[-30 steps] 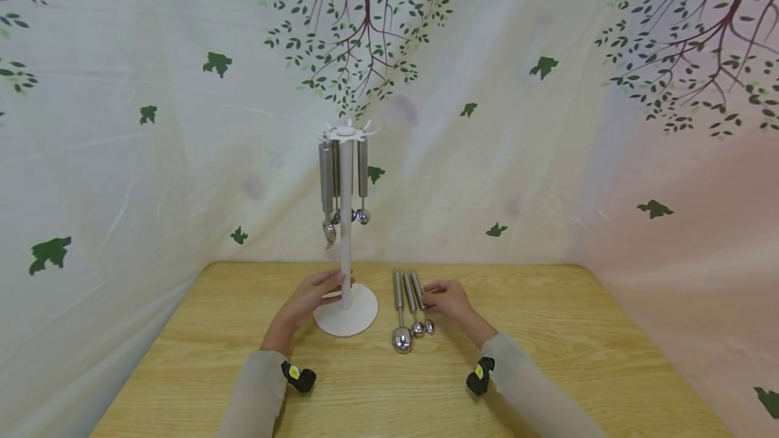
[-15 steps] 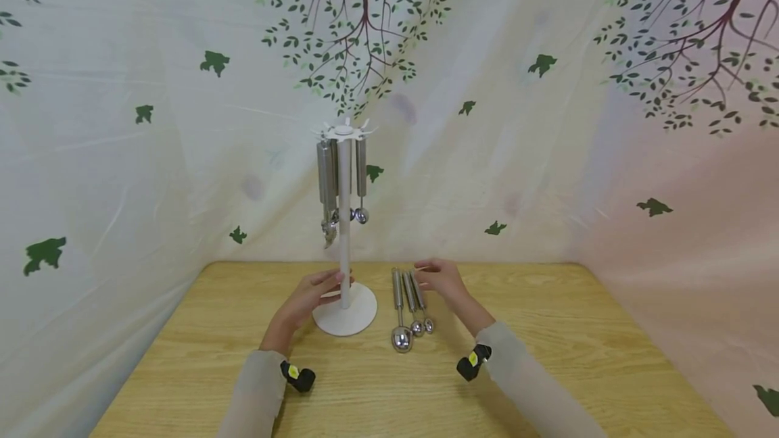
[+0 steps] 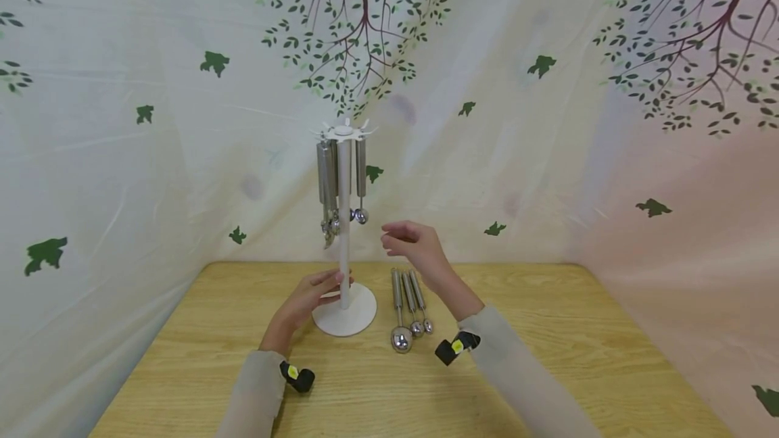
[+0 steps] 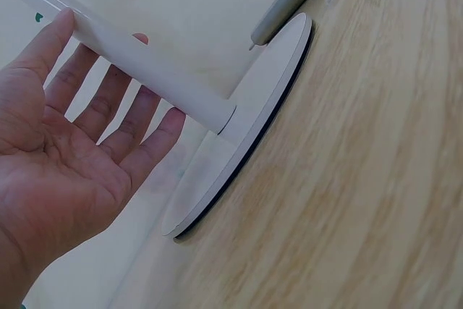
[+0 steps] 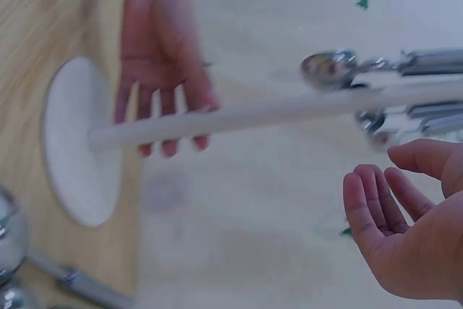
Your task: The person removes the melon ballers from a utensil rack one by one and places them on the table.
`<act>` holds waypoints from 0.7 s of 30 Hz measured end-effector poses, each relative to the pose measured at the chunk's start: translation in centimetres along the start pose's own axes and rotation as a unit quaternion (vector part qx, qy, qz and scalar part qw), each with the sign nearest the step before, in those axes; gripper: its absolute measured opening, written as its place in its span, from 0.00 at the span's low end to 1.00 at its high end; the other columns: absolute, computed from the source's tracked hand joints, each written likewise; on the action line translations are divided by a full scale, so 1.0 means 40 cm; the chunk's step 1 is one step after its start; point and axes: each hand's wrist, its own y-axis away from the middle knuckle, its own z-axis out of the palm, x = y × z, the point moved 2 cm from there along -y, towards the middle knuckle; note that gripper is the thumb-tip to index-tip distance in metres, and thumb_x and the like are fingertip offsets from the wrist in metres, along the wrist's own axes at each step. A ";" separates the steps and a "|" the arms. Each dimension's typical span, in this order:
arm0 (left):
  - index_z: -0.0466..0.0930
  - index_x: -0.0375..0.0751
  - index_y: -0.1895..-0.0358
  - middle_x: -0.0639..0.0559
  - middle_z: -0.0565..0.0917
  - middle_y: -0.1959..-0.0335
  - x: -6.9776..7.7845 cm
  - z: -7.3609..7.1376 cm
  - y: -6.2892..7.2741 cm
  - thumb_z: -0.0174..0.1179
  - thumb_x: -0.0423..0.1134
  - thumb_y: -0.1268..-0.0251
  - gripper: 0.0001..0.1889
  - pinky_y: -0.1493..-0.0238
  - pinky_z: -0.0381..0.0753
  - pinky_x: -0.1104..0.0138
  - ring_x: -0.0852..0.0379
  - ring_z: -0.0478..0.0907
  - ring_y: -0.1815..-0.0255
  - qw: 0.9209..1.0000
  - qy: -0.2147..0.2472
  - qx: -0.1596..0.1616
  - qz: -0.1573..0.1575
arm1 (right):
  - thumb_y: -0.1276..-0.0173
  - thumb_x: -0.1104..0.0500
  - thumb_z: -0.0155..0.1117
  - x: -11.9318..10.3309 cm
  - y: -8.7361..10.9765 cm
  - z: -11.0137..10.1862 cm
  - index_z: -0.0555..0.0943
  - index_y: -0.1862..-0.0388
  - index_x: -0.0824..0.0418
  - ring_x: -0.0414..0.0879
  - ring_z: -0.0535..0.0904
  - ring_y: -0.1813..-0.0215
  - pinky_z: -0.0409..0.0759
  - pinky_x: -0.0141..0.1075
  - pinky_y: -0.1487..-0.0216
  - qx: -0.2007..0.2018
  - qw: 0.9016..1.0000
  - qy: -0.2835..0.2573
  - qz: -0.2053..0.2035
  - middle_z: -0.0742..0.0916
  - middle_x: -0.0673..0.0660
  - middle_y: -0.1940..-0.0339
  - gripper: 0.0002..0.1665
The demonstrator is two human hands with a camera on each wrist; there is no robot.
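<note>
My left hand [image 3: 309, 296] holds the lower pole of a white utensil stand [image 3: 344, 242]; in the left wrist view its thumb lies on one side and the fingers reach behind. Steel scoops [image 3: 362, 174] with round bowls hang from the hooks at the top. My right hand [image 3: 420, 249] is raised beyond the table scoops and right of the pole, fingers loosely bent and holding nothing. Below it, a large scoop [image 3: 401, 339] and two smaller ones [image 3: 416, 328] lie side by side, bowls toward me. The right wrist view shows this hand [image 5: 412, 215] beside the hanging bowls.
The stand's round base [image 3: 331, 323] sits on a wooden table [image 3: 365, 397]. Behind the table hangs a pale cloth [image 3: 517, 174] printed with branches and green leaves. Black wrist cameras [image 3: 298, 377] are strapped over both sleeves.
My right hand has left the handle of the rightmost scoop on the table and risen up and leftward toward the stand. The hanging scoops at left have shifted slightly. My left hand stays put.
</note>
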 end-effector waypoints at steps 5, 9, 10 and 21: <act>0.71 0.30 0.29 0.36 0.80 0.34 -0.001 0.001 -0.002 0.54 0.49 0.21 0.29 0.30 0.79 0.53 0.49 0.78 0.32 1.000 0.004 0.000 -0.002 | 0.26 0.61 0.66 -0.091 -0.018 0.042 0.81 0.40 0.66 0.45 0.87 0.50 0.89 0.40 0.45 -0.033 0.998 -0.030 -0.053 0.87 0.64 0.45 0.19; 0.69 0.29 0.28 0.36 0.80 0.34 0.000 0.001 -0.001 0.54 0.49 0.20 0.30 0.30 0.78 0.52 0.48 0.78 0.32 1.000 -0.005 -0.006 0.004 | 0.26 0.63 0.65 -0.150 -0.027 0.078 0.81 0.38 0.65 0.50 0.86 0.45 0.88 0.40 0.43 -0.055 0.993 -0.051 -0.090 0.87 0.66 0.43 0.19; 0.69 0.28 0.28 0.36 0.79 0.33 0.000 0.001 -0.001 0.53 0.49 0.20 0.30 0.30 0.78 0.52 0.48 0.77 0.32 1.000 -0.004 -0.007 0.005 | 0.26 0.63 0.65 -0.162 -0.028 0.086 0.81 0.38 0.66 0.52 0.86 0.43 0.88 0.40 0.43 -0.060 0.992 -0.055 -0.098 0.87 0.66 0.42 0.20; 0.72 0.31 0.29 0.36 0.79 0.32 -0.001 -0.001 0.001 0.54 0.49 0.20 0.28 0.30 0.78 0.52 0.43 0.74 0.29 1.000 -0.003 -0.008 0.005 | 0.26 0.64 0.64 -0.223 -0.048 0.133 0.79 0.35 0.65 0.53 0.84 0.37 0.84 0.40 0.36 -0.056 0.991 -0.046 -0.113 0.86 0.63 0.38 0.22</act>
